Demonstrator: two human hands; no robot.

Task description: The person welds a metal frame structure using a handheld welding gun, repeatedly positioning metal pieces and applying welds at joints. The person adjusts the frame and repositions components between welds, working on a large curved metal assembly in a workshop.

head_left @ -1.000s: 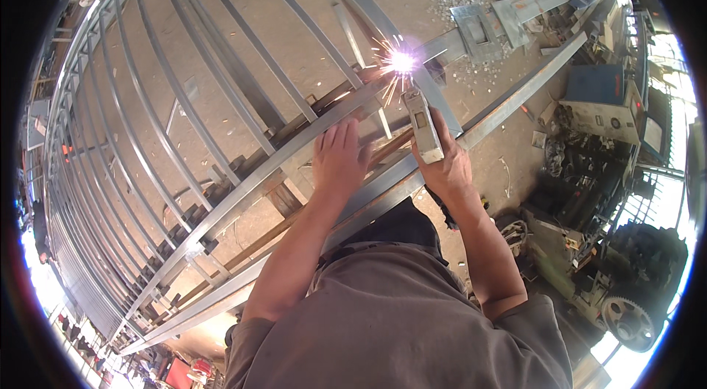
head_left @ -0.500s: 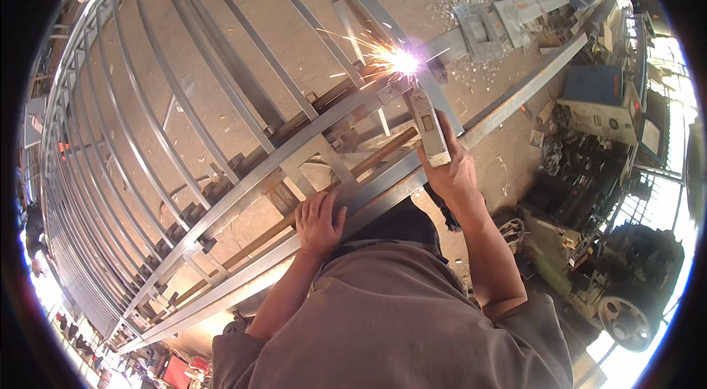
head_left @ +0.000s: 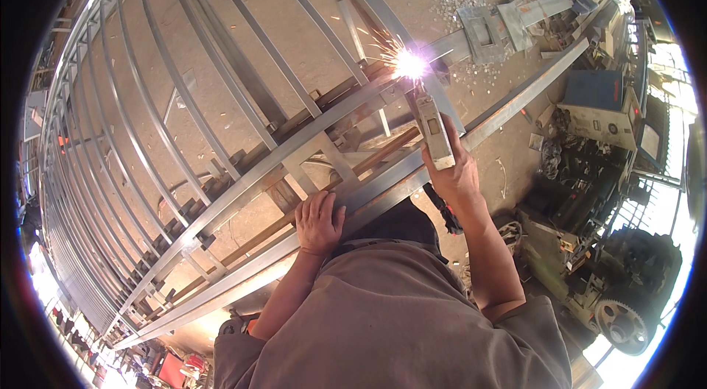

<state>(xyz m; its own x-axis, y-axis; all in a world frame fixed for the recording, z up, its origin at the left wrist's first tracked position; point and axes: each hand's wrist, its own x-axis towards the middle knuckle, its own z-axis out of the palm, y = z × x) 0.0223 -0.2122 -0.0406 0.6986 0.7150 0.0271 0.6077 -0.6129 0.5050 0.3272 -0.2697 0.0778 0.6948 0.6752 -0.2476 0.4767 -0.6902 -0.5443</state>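
Your hands at the long grey steel frame [head_left: 243, 183].
Your right hand [head_left: 458, 174], arm extended far, grips the grey angle grinder [head_left: 431, 128] throwing bright sparks [head_left: 409, 64]; your left hand [head_left: 319, 221] rests flat, fingers together, on the near rail.

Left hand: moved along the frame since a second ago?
Yes. The left hand slid back down the metal frame toward the body, away from the sparks.
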